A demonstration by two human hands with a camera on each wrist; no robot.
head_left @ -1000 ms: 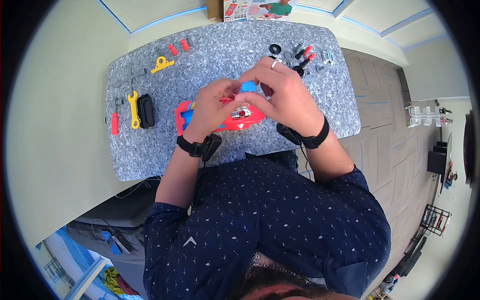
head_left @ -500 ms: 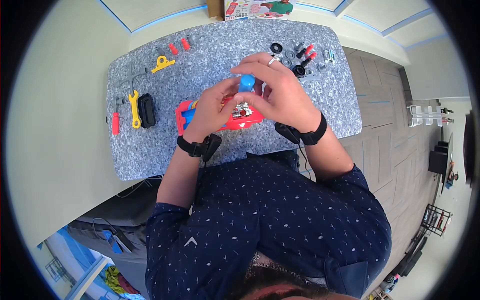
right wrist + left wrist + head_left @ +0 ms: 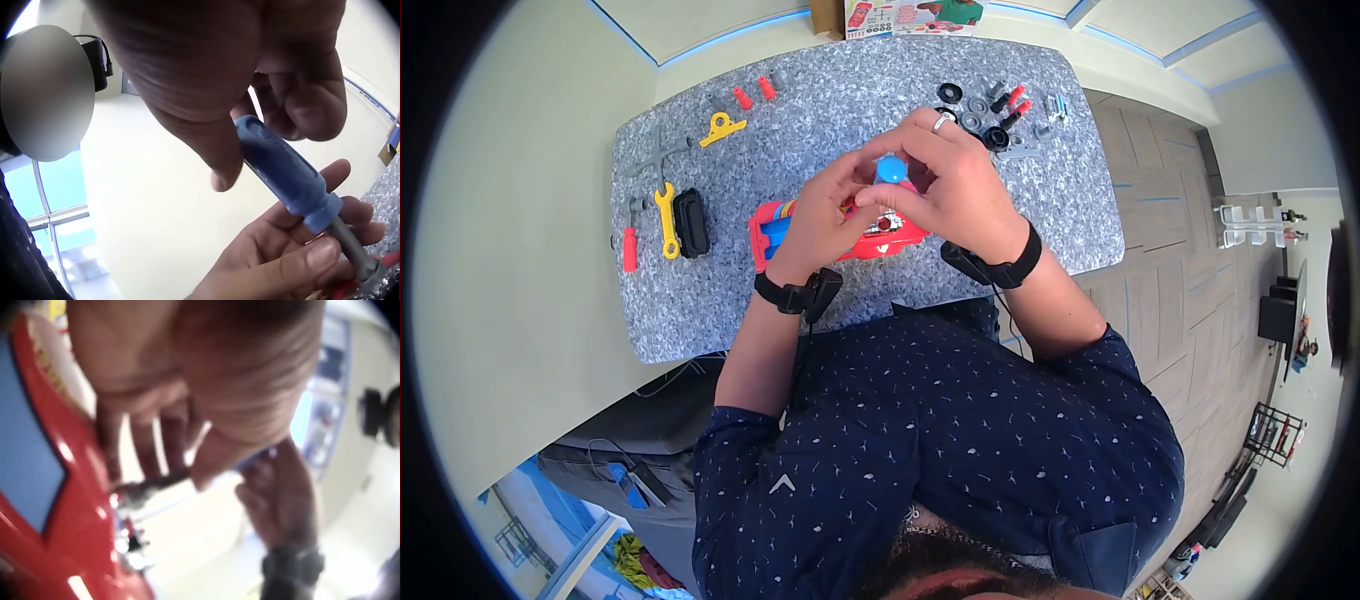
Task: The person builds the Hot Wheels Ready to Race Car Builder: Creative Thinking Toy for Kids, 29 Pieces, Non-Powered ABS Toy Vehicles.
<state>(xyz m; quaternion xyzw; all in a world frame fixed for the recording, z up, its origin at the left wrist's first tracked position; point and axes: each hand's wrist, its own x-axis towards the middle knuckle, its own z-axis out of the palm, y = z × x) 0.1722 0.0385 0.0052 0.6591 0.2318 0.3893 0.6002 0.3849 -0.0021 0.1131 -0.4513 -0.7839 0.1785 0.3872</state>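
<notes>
The blue-handled screwdriver (image 3: 891, 170) stands over the silver engine part of the red toy car (image 3: 870, 246). Around its handle (image 3: 278, 167), the right hand (image 3: 965, 195) has thumb and fingers. The left hand (image 3: 820, 220) holds the grey shaft (image 3: 353, 249) just below the handle, thumb on one side and fingers on the other. At the lower right of the right wrist view, the shaft's end meets the silver part (image 3: 377, 284). The left wrist view is blurred and shows the car body (image 3: 78, 500) close beside the left hand.
Left on the speckled table (image 3: 730, 200) lie a yellow wrench (image 3: 667, 220), a black piece (image 3: 691, 223), a red-handled tool (image 3: 630, 250) and a yellow part (image 3: 721, 129). Wheels (image 3: 950, 93) and small grey, black and red parts lie at the back right. A printed box (image 3: 910, 18) stands behind.
The blue handle has tilted and now shows more of its round end to the head view. The right hand's fingers have shifted around it. The left hand and the car have hardly moved.
</notes>
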